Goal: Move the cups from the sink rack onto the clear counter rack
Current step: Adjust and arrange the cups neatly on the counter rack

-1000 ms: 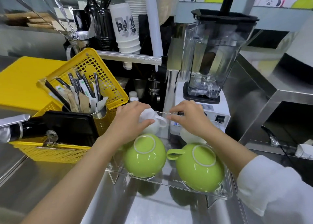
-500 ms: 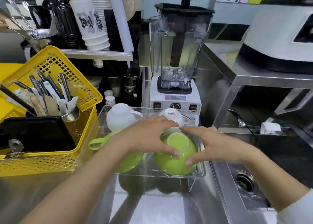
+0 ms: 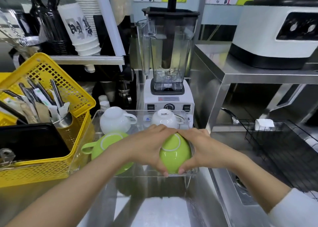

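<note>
A clear counter rack (image 3: 96,123) holds several upside-down cups. Two white cups (image 3: 114,119) (image 3: 164,119) sit at its back. A green cup (image 3: 105,144) lies at the front left, handle pointing left. Both hands cup a second green cup (image 3: 175,151) at the rack's front right: my left hand (image 3: 148,146) wraps its left side and my right hand (image 3: 197,146) its right side, fingertips meeting over the top. The black wire sink rack (image 3: 284,149) stands at the right over the sink, with no cups visible on it.
A yellow basket (image 3: 43,168) with a cutlery holder and a black tray sits to the left. A blender (image 3: 168,68) stands right behind the clear rack. A steel shelf (image 3: 258,75) with a white appliance is at the right, and a sink drain (image 3: 240,183) below.
Both hands left the white cups at the back and closed around the right green cup at the front. The view swung right, bringing the sink rack into sight.
</note>
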{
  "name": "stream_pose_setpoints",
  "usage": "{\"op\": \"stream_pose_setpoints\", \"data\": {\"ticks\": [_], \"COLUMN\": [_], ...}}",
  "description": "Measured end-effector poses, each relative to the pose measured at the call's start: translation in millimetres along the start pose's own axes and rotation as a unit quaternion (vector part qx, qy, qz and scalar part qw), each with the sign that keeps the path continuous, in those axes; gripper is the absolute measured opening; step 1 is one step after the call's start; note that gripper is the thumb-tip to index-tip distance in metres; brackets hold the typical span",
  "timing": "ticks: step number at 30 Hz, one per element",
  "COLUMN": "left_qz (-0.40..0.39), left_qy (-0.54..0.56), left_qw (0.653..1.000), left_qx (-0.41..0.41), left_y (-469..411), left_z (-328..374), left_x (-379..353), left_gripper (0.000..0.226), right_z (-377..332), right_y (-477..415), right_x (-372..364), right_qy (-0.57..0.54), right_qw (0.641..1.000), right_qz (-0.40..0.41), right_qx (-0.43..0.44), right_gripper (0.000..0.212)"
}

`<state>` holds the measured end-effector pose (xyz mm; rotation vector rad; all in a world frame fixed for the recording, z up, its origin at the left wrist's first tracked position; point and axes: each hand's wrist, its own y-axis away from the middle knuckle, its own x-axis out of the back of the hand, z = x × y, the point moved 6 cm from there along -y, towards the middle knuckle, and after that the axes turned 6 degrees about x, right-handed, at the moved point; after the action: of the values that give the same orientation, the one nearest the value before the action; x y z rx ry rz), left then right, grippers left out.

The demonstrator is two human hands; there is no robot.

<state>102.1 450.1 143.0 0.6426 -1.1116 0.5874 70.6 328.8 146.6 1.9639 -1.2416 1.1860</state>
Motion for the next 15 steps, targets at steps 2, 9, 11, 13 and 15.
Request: {"op": "stream_pose_setpoints", "data": {"ticks": [2, 9, 11, 13, 15], "left_qz": [0.054, 0.295, 0.340, 0.334, 0.274], "left_qy": [-0.001, 0.215, 0.404, 0.618, 0.759], "left_qw": [0.998, 0.931, 0.849, 0.711, 0.590], "left_qx": [-0.008, 0.003, 0.028, 0.020, 0.023], "left_y": [6.1, 34.7, 43.7, 45.0, 40.0], "left_z": [-1.4, -8.2, -9.4, -11.4, -11.8], "left_x": [7.8, 54.4, 61.3, 60.3, 54.7], "left_gripper": [0.109, 0.104, 0.101, 0.095, 0.085], "right_z": [-8.5, -33.2, -39.1, -44.0, -51.3], "right_y": [0.4, 0.4, 5.4, 10.4, 14.3], "right_x": [9.4, 59.2, 70.7, 74.9, 67.9], "right_qy": [0.005, 0.028, 0.009, 0.004, 0.037], "right_qw": [0.999, 0.983, 0.973, 0.953, 0.929], "right_qz": [0.027, 0.140, 0.188, 0.257, 0.308], "right_qx": [0.022, 0.118, 0.137, 0.161, 0.203], "right_gripper": [0.090, 0.094, 0.088, 0.081, 0.071]}}
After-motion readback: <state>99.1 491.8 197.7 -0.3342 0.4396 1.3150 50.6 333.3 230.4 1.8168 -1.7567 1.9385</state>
